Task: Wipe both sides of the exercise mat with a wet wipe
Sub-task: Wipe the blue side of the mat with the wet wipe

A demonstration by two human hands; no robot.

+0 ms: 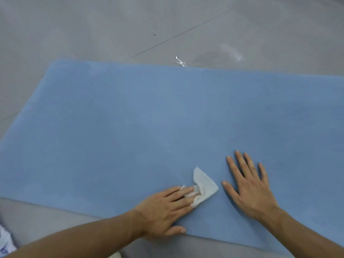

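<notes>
Blue mat [149,118] lies flat on the grey floor [93,25], filling the middle of the frame. Low centre, the left hand [162,211] presses the white wipe [203,185] onto the mat near its lower edge, fingers straight, grip not closed. Just right of it, the right hand [249,185] lies flat on the mat, fingers spread, grip open, holding nothing

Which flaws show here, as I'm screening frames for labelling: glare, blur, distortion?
Head view: soft, slightly blurred throughout; light even, diffuse; small bright glints on the floor beyond the mat; faint shadows beside the left hand and right hand; mat edges splay with wide-angle perspective.
</notes>
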